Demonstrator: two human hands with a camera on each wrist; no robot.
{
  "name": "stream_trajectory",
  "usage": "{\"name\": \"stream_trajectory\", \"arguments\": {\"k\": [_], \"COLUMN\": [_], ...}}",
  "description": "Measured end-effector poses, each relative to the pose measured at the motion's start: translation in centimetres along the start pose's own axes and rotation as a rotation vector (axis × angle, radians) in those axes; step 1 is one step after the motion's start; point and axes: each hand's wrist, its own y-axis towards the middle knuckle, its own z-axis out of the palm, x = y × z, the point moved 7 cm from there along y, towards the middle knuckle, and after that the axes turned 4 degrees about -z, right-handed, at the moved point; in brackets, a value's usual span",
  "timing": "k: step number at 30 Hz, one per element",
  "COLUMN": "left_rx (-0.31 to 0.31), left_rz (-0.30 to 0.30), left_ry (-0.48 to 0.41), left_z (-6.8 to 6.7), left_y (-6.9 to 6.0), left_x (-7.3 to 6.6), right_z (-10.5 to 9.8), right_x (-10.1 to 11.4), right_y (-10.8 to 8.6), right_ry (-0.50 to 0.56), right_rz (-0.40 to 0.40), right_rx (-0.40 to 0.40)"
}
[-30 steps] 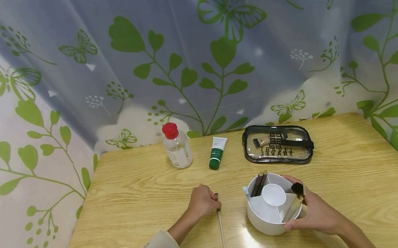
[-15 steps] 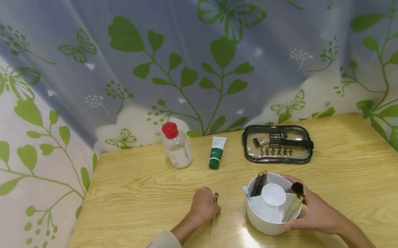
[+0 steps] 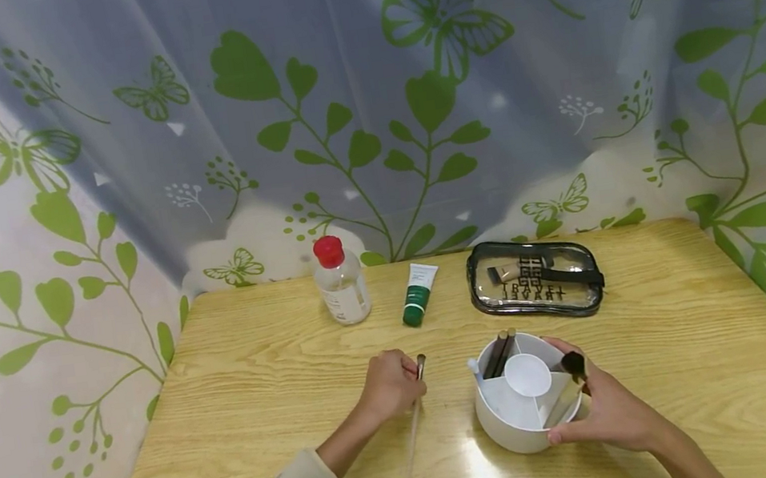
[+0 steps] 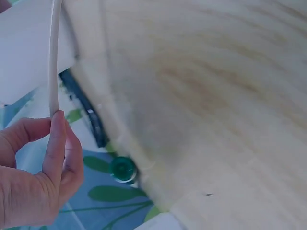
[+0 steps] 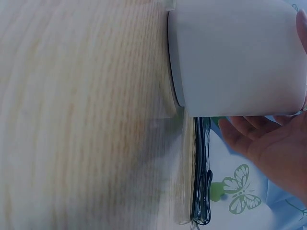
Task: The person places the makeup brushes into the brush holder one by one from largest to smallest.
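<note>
Between thumb and fingertips, my left hand [image 3: 391, 385] pinches a thin makeup brush [image 3: 415, 438]. Its dark tip points away from me and its pale handle slants back toward the near side. The left wrist view shows the handle [image 4: 54, 62] rising above the pinching fingers [image 4: 56, 139]. My right hand [image 3: 614, 409] grips the side of a round white divided organizer [image 3: 513, 433], thumb at the front and fingers behind. Dark-handled sticks [image 3: 498, 354] stand in its back compartment. A black-bristled brush [image 3: 573, 365] leans in the right one, and a pale-tipped item [image 3: 473, 367] at the left.
On the wooden table [image 3: 243, 387], a clear bottle [image 3: 342, 293] with a red cap stands at the back. Right of it lies a green and white tube [image 3: 419, 295]. A clear black-edged travel pouch [image 3: 535, 279] lies behind the organizer. A patterned curtain [image 3: 366, 112] hangs behind.
The makeup brush has tilted, its handle end swinging left, and its tip now sits farther from me. My left hand has shifted slightly with it. The right hand and organizer have stayed put.
</note>
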Motion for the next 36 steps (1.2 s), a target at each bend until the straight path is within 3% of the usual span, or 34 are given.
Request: {"name": "stream_trajectory", "arguments": {"k": [4, 12, 23, 29, 36], "left_rx": [0.023, -0.002, -0.013, -0.084, -0.098], "left_rz": [-0.003, 0.043, 0.118, 0.164, 0.186], "left_ry": [-0.124, -0.319, -0.733, -0.796, -0.840], "left_z": [-0.7, -2.0, -2.4, -2.4, -2.2], "left_y": [-0.5, -2.1, -3.7, -3.8, -3.8], "left_x": [-1.1, -3.4, -6.2, -7.0, -7.7], "right_z": [0.1, 0.0, 0.0, 0.0, 0.0], "right_x": [0.2, 0.0, -0.2, -0.2, -0.1], "right_y": [0.0, 0.0, 0.1, 0.1, 0.1], "right_ry": [0.000, 0.008, 0.008, 0.008, 0.005], "right_rz": [-0.007, 0.006, 0.010, 0.018, 0.017], "right_rx": [0.006, 0.004, 0.008, 0.009, 0.010]}}
